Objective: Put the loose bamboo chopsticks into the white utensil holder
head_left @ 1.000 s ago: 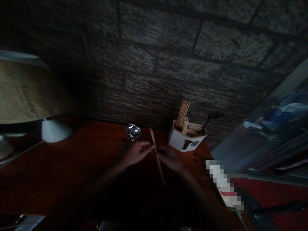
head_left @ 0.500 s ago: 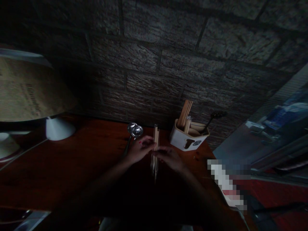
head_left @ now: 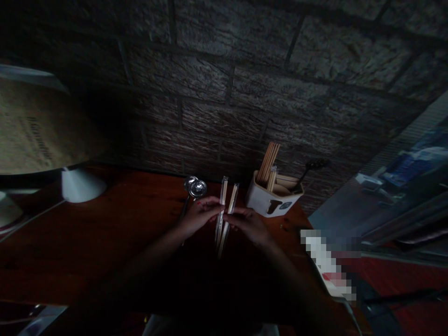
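Over a dark red wooden table (head_left: 115, 233), my left hand (head_left: 199, 215) and my right hand (head_left: 247, 224) meet at the centre. Each pinches one of two wrapped chopstick packets (head_left: 226, 205) that stand nearly upright and fan apart at the top. The left fingers are closed on the left packet, the right fingers on the right one. Just beyond my left hand lie two shiny metal spoons (head_left: 194, 186), handles running toward me.
A white utensil holder (head_left: 273, 200) with chopsticks and a dark spoon stands at the back right by the brick wall (head_left: 224, 93). A lamp with a white base (head_left: 82, 184) and tan shade is at the left. A blurred white item lies at the table's right edge.
The single bundle of packets held between my hands has been turned upright and split into two, whose tops now spread apart. My hands stayed in place.
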`<state>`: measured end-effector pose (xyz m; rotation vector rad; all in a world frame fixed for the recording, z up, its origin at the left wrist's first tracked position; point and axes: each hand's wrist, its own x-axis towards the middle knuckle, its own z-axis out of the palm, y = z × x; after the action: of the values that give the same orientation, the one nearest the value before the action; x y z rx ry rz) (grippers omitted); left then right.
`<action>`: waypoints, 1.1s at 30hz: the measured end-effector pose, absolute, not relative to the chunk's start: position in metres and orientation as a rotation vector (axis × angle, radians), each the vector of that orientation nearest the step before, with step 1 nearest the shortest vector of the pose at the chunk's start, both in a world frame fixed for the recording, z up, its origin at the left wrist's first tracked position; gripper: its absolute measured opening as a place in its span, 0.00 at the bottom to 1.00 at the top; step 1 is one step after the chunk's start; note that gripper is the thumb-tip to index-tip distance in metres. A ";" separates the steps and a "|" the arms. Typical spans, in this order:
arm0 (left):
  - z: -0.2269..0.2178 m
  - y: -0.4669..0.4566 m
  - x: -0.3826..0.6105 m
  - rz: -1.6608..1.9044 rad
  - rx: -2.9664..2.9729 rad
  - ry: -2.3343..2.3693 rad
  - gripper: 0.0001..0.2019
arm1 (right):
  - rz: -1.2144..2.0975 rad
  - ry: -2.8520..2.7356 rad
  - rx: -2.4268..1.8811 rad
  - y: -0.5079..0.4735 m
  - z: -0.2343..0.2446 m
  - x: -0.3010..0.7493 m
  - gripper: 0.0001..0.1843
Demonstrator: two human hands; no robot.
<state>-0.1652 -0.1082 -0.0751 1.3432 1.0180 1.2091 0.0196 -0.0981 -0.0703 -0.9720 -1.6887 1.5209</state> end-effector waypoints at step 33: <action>-0.081 -0.099 -0.174 1.342 1.425 1.242 0.21 | 1.555 -1.497 -1.062 -0.086 -0.072 0.026 0.17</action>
<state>-0.1739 -0.0994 -0.0808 1.4251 1.2424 1.3423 0.0257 -0.0862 -0.0718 -1.0623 -1.4968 1.5552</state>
